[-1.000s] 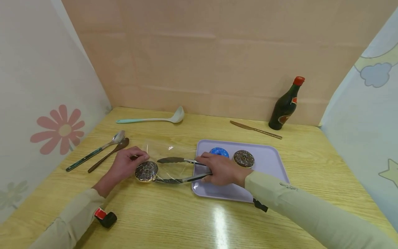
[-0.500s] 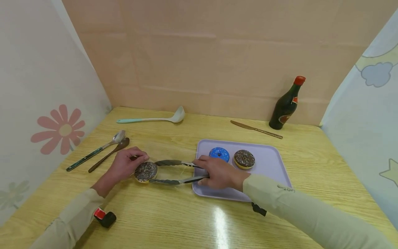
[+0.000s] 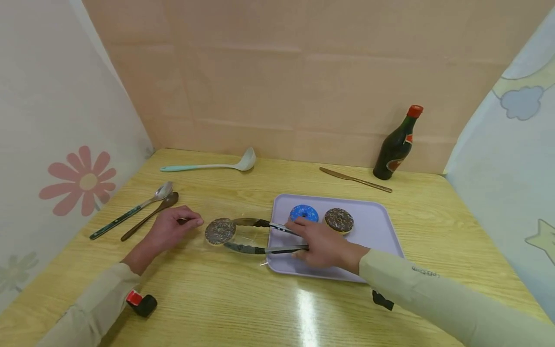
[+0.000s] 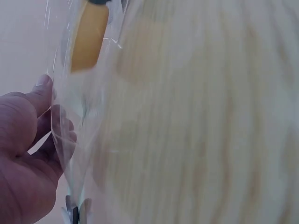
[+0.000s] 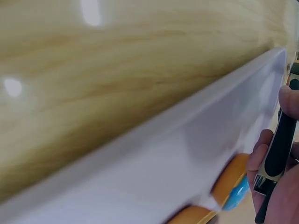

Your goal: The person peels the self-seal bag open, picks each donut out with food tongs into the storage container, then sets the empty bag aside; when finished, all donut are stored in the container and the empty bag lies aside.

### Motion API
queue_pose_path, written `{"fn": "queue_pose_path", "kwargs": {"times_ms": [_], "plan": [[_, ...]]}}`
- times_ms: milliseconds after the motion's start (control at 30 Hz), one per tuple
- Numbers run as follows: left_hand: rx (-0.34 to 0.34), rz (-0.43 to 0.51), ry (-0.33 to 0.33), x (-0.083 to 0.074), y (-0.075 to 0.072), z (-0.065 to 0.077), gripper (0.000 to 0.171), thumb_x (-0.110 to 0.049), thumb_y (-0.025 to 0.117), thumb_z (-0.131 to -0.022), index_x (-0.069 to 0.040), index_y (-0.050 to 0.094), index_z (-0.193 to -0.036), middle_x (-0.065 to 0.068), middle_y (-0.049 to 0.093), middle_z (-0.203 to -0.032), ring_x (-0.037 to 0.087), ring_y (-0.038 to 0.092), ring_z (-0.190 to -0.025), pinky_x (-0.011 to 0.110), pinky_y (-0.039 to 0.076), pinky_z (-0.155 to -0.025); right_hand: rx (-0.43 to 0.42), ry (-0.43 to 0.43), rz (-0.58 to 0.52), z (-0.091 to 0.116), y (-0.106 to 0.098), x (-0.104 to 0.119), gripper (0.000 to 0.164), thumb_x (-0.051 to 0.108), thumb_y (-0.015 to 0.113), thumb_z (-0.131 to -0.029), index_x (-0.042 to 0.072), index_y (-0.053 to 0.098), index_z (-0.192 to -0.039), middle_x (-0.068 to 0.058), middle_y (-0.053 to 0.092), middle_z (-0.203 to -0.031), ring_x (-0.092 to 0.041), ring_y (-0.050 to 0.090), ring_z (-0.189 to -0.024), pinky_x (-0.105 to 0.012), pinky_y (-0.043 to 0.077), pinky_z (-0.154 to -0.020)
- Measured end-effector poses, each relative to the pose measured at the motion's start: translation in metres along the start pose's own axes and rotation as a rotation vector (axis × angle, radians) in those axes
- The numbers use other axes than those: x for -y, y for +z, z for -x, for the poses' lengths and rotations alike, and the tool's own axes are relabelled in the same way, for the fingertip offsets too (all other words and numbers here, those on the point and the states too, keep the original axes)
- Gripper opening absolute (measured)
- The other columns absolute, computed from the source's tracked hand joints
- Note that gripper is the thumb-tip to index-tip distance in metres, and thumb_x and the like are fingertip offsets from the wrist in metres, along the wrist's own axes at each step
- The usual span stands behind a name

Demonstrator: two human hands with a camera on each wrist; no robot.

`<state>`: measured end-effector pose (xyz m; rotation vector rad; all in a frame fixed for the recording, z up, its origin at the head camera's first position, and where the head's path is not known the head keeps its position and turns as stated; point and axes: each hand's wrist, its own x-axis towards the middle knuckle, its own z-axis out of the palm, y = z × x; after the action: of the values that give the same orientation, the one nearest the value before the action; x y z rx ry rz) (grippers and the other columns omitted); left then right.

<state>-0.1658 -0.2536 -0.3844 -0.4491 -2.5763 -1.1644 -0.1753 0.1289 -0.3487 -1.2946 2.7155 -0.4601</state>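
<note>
My left hand pinches the edge of a clear plastic bag, thumb on one side and fingers on the other in the left wrist view. A chocolate donut with sprinkles sits inside the bag, a little right of the left fingertips. My right hand grips metal tongs with dark tips that reach left into the bag, one tip at each side of the donut's right part. The right hand is over a lilac tray, where a blue donut and another chocolate donut lie.
Left of the bag lie a green-handled metal spoon and a brown spoon. Behind are a ladle, a gold-coloured knife and an upright dark bottle with a red cap. Fabric walls surround the table.
The right hand and tongs first went left to the bagged donut, then came back right. The donut has shifted right, away from the left fingertips. The left hand has barely moved.
</note>
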Motion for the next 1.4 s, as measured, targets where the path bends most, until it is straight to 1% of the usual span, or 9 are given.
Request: {"fn": "queue_pose_path", "kwargs": {"times_ms": [100, 333, 433, 567, 733, 833, 967, 1233, 1400], "plan": [[-0.005, -0.01, 0.025, 0.001, -0.002, 0.0, 0.003, -0.004, 0.072, -0.084, -0.002, 0.074, -0.085, 0.0, 0.066, -0.079, 0.009, 0.058, -0.071, 0.022, 0.049, -0.063, -0.021, 0.04, 0.009, 0.015, -0.002, -0.004, 0.067, 0.03, 0.07, -0.086, 0.004, 0.043, -0.141, -0.019, 0.044, -0.138, -0.036, 0.053, -0.114, -0.056, 0.039, -0.092], [-0.022, -0.074, 0.076, 0.004, -0.006, 0.0, 0.004, -0.005, 0.074, -0.081, -0.001, 0.074, -0.083, -0.001, 0.066, -0.077, 0.008, 0.059, -0.07, 0.022, 0.05, -0.062, -0.122, 0.081, 0.013, 0.053, 0.002, -0.014, 0.065, 0.03, 0.071, -0.085, 0.005, 0.046, -0.14, -0.015, 0.046, -0.136, -0.029, 0.055, -0.11, -0.048, 0.046, -0.085], [-0.008, -0.102, 0.058, 0.006, -0.007, -0.001, 0.007, -0.007, 0.075, -0.081, -0.001, 0.074, -0.083, -0.001, 0.066, -0.077, 0.01, 0.059, -0.069, 0.023, 0.05, -0.062, -0.169, 0.103, 0.013, 0.07, 0.004, -0.018, 0.066, 0.029, 0.072, -0.084, 0.003, 0.046, -0.139, -0.014, 0.048, -0.134, -0.028, 0.057, -0.107, -0.048, 0.048, -0.081], [0.018, -0.133, 0.031, 0.006, -0.007, -0.003, 0.008, -0.009, 0.075, -0.082, -0.001, 0.074, -0.082, -0.001, 0.066, -0.076, 0.012, 0.06, -0.069, 0.025, 0.05, -0.062, -0.264, 0.111, 0.016, 0.091, 0.005, -0.021, 0.067, 0.026, 0.076, -0.08, 0.002, 0.049, -0.136, -0.002, 0.052, -0.124, -0.015, 0.057, -0.095, -0.037, 0.049, -0.074], [0.054, -0.189, 0.013, 0.006, -0.009, -0.004, 0.009, -0.011, 0.076, -0.081, -0.003, 0.075, -0.081, -0.003, 0.065, -0.075, 0.012, 0.059, -0.068, 0.027, 0.05, -0.062, -0.361, 0.107, 0.005, 0.117, 0.0, -0.022, 0.062, 0.02, 0.08, -0.075, 0.001, 0.055, -0.128, 0.004, 0.054, -0.11, -0.006, 0.048, -0.074, -0.023, 0.04, -0.061], [0.074, -0.236, 0.01, 0.007, -0.011, -0.005, 0.007, -0.011, 0.078, -0.079, -0.004, 0.075, -0.081, -0.004, 0.064, -0.074, 0.013, 0.059, -0.068, 0.03, 0.049, -0.063, -0.393, 0.126, 0.001, 0.132, -0.006, -0.023, 0.061, 0.017, 0.082, -0.073, 0.004, 0.057, -0.126, 0.005, 0.054, -0.106, -0.001, 0.041, -0.066, -0.02, 0.036, -0.056], [0.095, -0.276, 0.006, 0.009, -0.015, -0.005, 0.006, -0.011, 0.078, -0.078, -0.006, 0.075, -0.08, -0.005, 0.063, -0.073, 0.014, 0.058, -0.068, 0.032, 0.047, -0.062, -0.42, 0.18, 0.005, 0.151, -0.013, -0.026, 0.062, 0.015, 0.083, -0.072, 0.006, 0.056, -0.128, 0.005, 0.052, -0.106, 0.001, 0.038, -0.064, -0.02, 0.033, -0.054], [0.1, -0.273, 0.026, 0.009, -0.017, -0.004, 0.005, -0.01, 0.079, -0.078, -0.007, 0.076, -0.08, -0.007, 0.061, -0.072, 0.01, 0.055, -0.065, 0.029, 0.045, -0.059, -0.506, 0.274, 0.072, 0.195, -0.016, -0.04, 0.065, 0.009, 0.086, -0.066, 0.002, 0.057, -0.124, 0.006, 0.049, -0.097, 0.002, 0.038, -0.062, -0.018, 0.032, -0.052], [0.105, -0.275, 0.031, 0.01, -0.018, -0.003, 0.004, -0.011, 0.079, -0.078, -0.008, 0.076, -0.079, -0.006, 0.06, -0.072, 0.01, 0.054, -0.065, 0.029, 0.044, -0.058, -0.506, 0.39, 0.1, 0.22, -0.018, -0.047, 0.062, 0.01, 0.085, -0.068, 0.0, 0.056, -0.123, 0.005, 0.046, -0.093, 0.001, 0.037, -0.06, -0.021, 0.031, -0.05]]}}
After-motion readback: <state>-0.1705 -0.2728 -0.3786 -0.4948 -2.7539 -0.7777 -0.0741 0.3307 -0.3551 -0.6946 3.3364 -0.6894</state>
